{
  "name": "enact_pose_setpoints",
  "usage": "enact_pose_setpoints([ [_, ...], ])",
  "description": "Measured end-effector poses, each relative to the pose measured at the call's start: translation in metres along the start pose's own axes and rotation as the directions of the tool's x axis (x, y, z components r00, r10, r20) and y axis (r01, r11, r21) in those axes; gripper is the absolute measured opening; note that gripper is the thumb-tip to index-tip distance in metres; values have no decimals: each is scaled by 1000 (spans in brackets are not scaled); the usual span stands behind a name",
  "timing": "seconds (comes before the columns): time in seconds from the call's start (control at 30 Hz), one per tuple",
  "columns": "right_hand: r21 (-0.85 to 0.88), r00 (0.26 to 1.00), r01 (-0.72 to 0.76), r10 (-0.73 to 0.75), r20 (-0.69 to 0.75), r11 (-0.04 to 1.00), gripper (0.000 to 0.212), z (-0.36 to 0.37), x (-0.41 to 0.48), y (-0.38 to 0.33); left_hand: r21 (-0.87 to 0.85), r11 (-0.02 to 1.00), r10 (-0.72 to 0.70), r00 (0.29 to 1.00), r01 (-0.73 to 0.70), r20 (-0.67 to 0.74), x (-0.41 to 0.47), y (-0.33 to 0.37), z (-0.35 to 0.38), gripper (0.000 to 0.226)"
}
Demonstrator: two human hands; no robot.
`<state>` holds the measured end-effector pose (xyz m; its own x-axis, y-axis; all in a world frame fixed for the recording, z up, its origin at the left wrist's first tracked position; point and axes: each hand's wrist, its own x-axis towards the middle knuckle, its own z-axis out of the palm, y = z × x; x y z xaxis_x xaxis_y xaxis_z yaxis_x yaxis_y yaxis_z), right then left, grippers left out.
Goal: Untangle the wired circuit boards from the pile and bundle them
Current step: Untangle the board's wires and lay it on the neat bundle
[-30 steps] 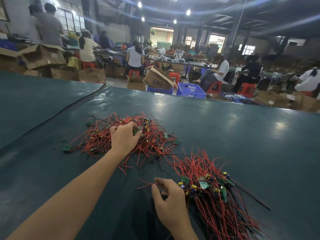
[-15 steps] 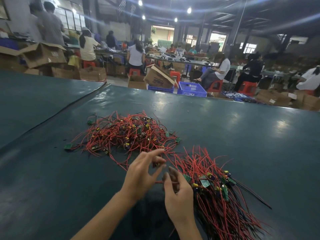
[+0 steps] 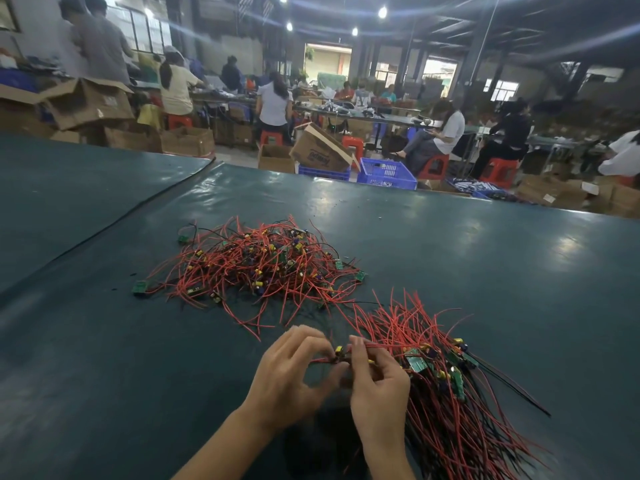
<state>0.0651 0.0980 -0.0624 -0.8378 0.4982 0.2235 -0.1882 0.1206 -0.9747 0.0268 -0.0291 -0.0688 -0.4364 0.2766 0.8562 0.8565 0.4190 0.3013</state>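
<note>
A tangled pile of small green circuit boards with red and black wires (image 3: 263,268) lies on the dark green table (image 3: 467,265), in its middle. To the right of my hands sits a straighter bundle of wired boards (image 3: 446,382), wires fanned toward me and away. My left hand (image 3: 289,379) and my right hand (image 3: 377,386) meet just left of the bundle and together pinch one wired circuit board (image 3: 341,355) with a yellow part on it, held a little above the table.
A loose green board (image 3: 140,287) lies at the pile's left edge. A seam in the table cover (image 3: 138,206) runs diagonally at the left. Beyond the far edge are cardboard boxes (image 3: 322,152), a blue crate (image 3: 386,173) and seated people at benches.
My left hand has come back from the tangled pile to meet my right hand. Both now pinch a single wired board beside the bundle.
</note>
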Motion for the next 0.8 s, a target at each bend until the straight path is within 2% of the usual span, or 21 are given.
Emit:
enact_pose_setpoints([
  [0.07, 59, 997, -7, 11, -71, 998, 22, -1, 2, -2, -58, 991, -120, 990, 124, 72, -3, 6, 1, 29],
  [0.13, 159, 993, -31, 49, -111, 987, 24, -1, 3, -6, -192, 908, -340, 923, 372, 177, -4, 14, 5, 42],
  [0.2, 234, 991, -50, 78, -112, 971, 23, -1, 2, -8, -349, 724, -542, 803, 595, 246, 0, 18, 8, 45],
  [0.27, 268, 994, -64, 86, -71, 961, 18, -1, 1, -9, -462, 557, -648, 709, 690, 278, 5, 20, 8, 41],
  [0.43, 242, 998, -63, 58, 28, 968, 22, 0, -1, -10, -630, 376, -697, 655, 680, 291, 9, 19, 5, 29],
  [0.57, 187, 997, -76, 79, -10, 979, 16, -1, 1, -8, -628, 417, -716, 663, 657, 219, 9, 17, 4, 20],
  [0.8, 299, 979, -181, 199, -32, 937, 22, -2, 2, -10, -676, 302, -817, 548, 672, 179, 7, 12, 7, 28],
])
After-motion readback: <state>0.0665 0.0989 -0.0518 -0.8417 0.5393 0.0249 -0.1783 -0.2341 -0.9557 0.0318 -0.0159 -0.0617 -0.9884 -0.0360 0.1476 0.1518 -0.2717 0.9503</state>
